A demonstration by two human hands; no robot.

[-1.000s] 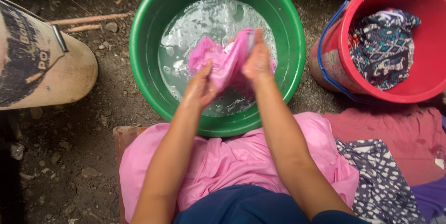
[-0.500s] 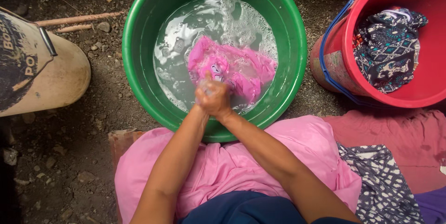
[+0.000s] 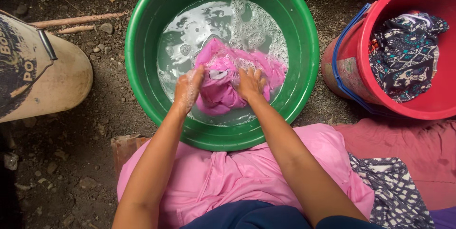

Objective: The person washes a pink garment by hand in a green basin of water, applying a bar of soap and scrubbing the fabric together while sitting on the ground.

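Hands in the green basin (image 3: 142, 53): we see left hand (image 3: 188, 88) and right hand (image 3: 250, 83) each gripping the wet pink cloth (image 3: 223, 86), bunched in soapy water (image 3: 199, 24). Red bucket (image 3: 408, 110) with patterned fabric (image 3: 403, 58) sits beside.

The round green plastic basin (image 3: 142, 62) has smooth, glossy walls and holds cloudy water topped with white foam (image 3: 251, 24). The wet pink cloth (image 3: 223, 84) in it looks limp, slick and creased. The left hand (image 3: 187, 89) is shiny with suds. The round red plastic bucket (image 3: 418, 108) is glossy too, its dark patterned fabric (image 3: 403, 53) matt. The bare dirt ground (image 3: 95, 115) is rough, gritty and stony.
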